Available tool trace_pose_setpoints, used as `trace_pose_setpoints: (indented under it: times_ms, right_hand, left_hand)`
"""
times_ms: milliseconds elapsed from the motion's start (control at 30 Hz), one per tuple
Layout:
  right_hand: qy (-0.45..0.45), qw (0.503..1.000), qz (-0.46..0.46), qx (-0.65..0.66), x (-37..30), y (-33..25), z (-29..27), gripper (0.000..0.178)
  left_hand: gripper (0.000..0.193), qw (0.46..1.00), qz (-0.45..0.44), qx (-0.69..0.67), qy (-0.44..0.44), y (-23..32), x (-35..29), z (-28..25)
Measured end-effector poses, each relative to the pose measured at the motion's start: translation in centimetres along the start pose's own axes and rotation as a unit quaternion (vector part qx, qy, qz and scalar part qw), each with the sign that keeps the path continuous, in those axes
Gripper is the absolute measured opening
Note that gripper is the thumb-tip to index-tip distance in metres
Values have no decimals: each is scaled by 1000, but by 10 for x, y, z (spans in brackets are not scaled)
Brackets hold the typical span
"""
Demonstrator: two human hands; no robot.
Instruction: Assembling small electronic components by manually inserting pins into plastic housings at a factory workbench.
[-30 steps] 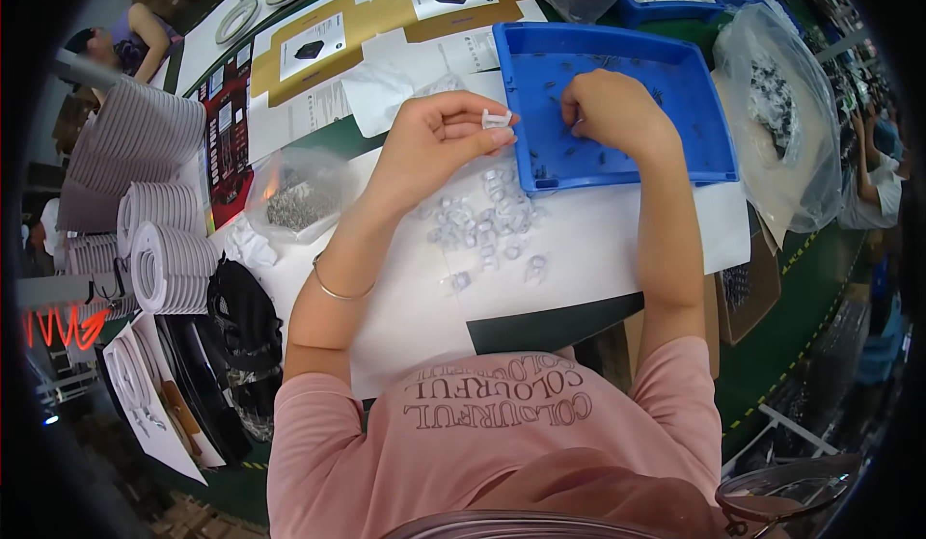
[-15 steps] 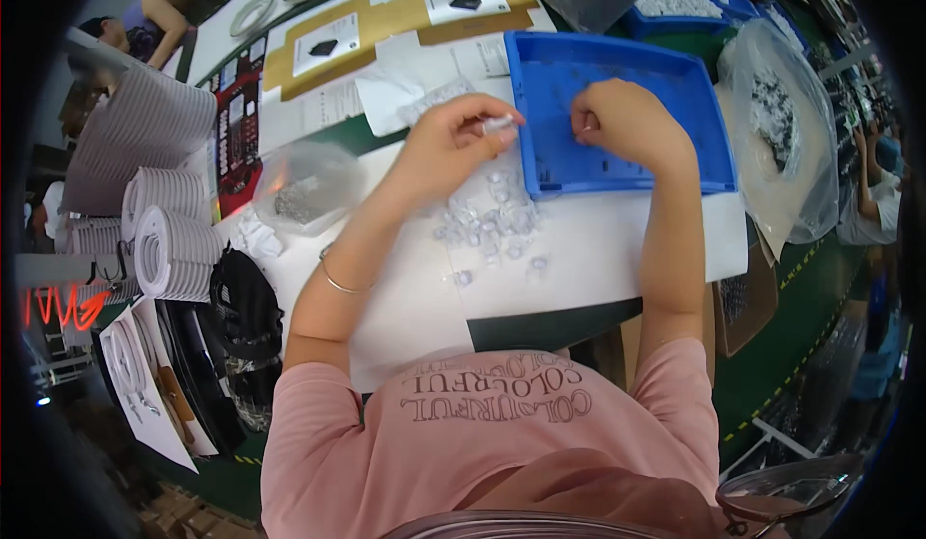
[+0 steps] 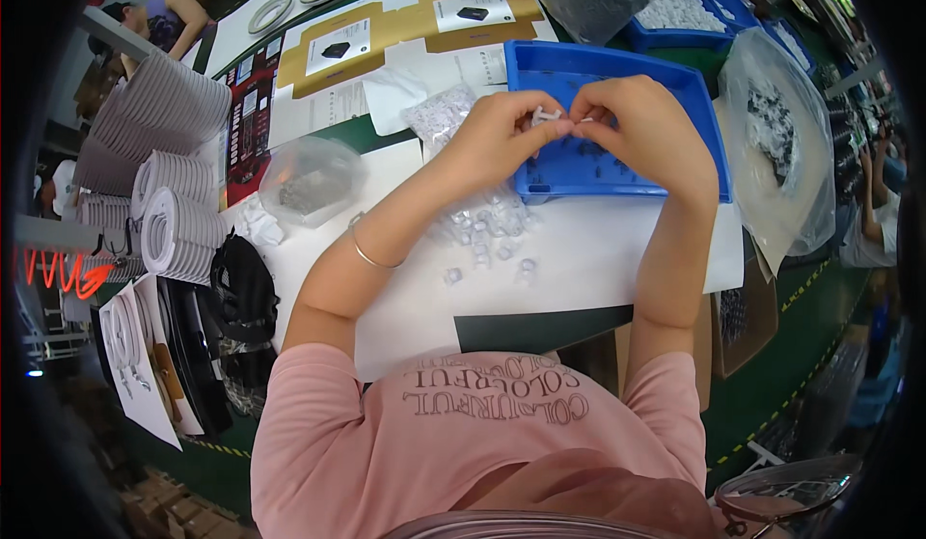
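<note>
My two hands meet over the left part of a blue tray (image 3: 617, 189). My left hand (image 3: 506, 138) pinches a small white plastic part (image 3: 546, 115) between thumb and fingers. The fingers of my right hand (image 3: 637, 124) are pressed together right beside that part; a tiny whitish bit shows at their tips, too small to name. Small dark pieces lie scattered on the tray's floor. Just in front of the tray, several small clear-and-white plastic pieces (image 3: 482, 235) are heaped on white paper, partly beneath my left wrist.
Left of my forearm stand a clear bag of dark bits (image 3: 307, 187) and stacked white coils (image 3: 178, 235). A bag of white pieces (image 3: 442, 114) lies behind my left hand. Right of the tray is a large clear bag (image 3: 776, 143). Flat gold-and-white cartons (image 3: 395, 32) lie at the back.
My right hand has risen from inside the tray and moved left. My left hand has moved right with the white part, so the fingertips of both now meet.
</note>
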State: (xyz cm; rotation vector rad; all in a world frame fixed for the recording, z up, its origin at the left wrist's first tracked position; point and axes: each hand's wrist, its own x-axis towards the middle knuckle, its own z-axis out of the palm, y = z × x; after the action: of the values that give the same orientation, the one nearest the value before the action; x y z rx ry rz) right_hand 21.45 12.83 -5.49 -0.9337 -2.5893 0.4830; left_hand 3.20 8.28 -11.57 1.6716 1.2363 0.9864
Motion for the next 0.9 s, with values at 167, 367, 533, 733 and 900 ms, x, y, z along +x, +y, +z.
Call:
trace_pose_setpoints:
  times_ms: [167,367,533,733,900]
  right_hand:
    - [22,1000,14,14,-2,4,-4,10]
    - [47,999,-3,14,-1,5,-4,11]
    - [67,997,-26,7,-2,5,-5,9]
    - [74,997,-12,-3,-2,4,-5,7]
    - [102,995,-11,-2,-3,7,-7,6]
  left_hand:
    - [17,999,1,-28,22,2,6,3]
    - [18,997,2,-60,50,0,10,10]
    - [20,993,-20,-104,54,1,10,10]
    - [23,982,-48,-178,44,2,12,12]
    - [25,963,-112,-241,40,-2,16,3]
